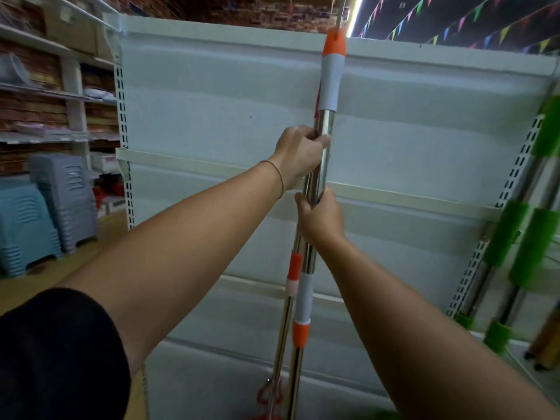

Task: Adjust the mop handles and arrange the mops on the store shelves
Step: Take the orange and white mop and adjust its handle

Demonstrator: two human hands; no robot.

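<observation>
Two steel mop handles stand upright against the white shelf back panel point(212, 116). The front mop handle point(325, 128) has a white and orange grip at its top and a white and orange collar lower down. The second mop handle point(288, 313) stands just behind and left of it, with an orange and pale collar. My left hand point(298, 156) grips the steel tubes high up, thumb across the front one. My right hand point(321, 218) grips them just below. The mop heads are almost out of view at the bottom edge; only a bit of red shows.
Green-sleeved mops point(527, 247) lean against the right upright of the shelving. Stacked blue and grey plastic stools point(45, 213) stand on the floor at left, below stocked shelves point(39, 95). Coloured bunting hangs overhead at top right.
</observation>
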